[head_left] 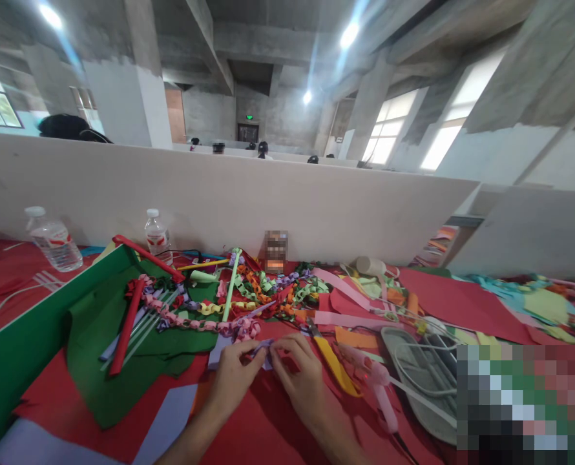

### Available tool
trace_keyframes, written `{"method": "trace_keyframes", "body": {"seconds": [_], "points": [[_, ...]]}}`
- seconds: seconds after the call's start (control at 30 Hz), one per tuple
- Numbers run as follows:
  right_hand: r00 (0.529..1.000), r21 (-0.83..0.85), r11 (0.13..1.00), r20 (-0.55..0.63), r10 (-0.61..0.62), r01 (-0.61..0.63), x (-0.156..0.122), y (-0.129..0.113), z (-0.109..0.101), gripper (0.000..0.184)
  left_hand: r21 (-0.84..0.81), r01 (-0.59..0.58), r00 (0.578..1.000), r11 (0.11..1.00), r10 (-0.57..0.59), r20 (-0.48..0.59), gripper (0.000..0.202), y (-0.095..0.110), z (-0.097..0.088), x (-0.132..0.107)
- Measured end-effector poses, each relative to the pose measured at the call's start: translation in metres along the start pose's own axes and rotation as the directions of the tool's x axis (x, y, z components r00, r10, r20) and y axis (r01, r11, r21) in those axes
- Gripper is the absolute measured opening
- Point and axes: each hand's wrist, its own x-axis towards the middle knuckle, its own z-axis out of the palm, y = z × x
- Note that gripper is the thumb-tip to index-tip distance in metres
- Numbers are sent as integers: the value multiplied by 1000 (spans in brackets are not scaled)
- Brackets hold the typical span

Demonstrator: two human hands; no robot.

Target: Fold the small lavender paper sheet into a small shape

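My left hand [236, 369] and my right hand [298, 371] meet low in the middle of the view, fingertips pinched on a small purple paper strip [263, 347]. Much of the strip is hidden behind the fingers. Just beyond them lies a paper chain [198, 323] of pink, yellow and other coloured links, with a pink bunch at its near end. To the right of my right hand is a yellow-handled cutter [336, 367]. A pink glue gun [375, 381] rests farther right, beside a grey tray [398, 403].
Dark green paper [117, 368] lies on the left under red paper rolls [128, 329] and clear sticks. Two water bottles [157, 237] stand near the white partition [210, 194]. Loose coloured strips and red sheets [457, 303] cover the right side. A green board edge [50, 313] rises at left.
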Motion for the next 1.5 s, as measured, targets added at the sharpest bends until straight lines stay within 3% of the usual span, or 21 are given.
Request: {"method": "trace_keyframes", "body": {"seconds": [0.13,0.3,0.43,0.57,0.67,0.77,0.83,0.9,1.0,1.17,1.27,1.4,1.5], "points": [[989,-180,972,36,-146,150,0,1,-2,13,-93,33,999,995,-34,-10,25,-5,1,1],[937,-394,850,129,-325,349,2,1,-6,17,-190,74,997,979,-75,1,35,-7,2,1],[904,-481,766,178,-390,425,4,2,-8,18,-221,96,994,971,-104,-24,45,-5,2,0],[893,-458,767,217,-394,450,5,-2,-11,20,-269,107,994,957,-112,-3,42,-2,0,2],[939,-323,883,170,-299,340,4,-4,-10,20,-308,132,990,942,-141,-7,45,-3,-2,4],[999,-59,998,43,-19,22,3,0,-6,18,-367,173,984,914,-177,24,49,-8,-4,6],[983,121,976,9,184,-184,3,3,-2,20,-376,183,983,908,-179,46,49,-11,-3,6],[954,243,923,58,295,-300,4,6,1,26,-375,176,984,910,-168,56,46,-12,-1,5],[943,284,900,136,304,-332,6,5,2,32,-359,132,991,924,-123,47,41,-9,1,2],[958,223,933,123,260,-283,8,5,0,38,-285,129,991,950,-118,55,36,-6,1,1],[944,238,915,133,301,-325,7,9,2,40,-253,106,994,962,-102,29,31,-8,1,3],[912,358,845,53,407,-398,3,9,6,35,-378,156,986,913,-165,9,36,-8,2,5],[916,366,853,-2,401,-373,2,8,8,34,-455,210,975,865,-219,33,40,-7,2,4]]}}
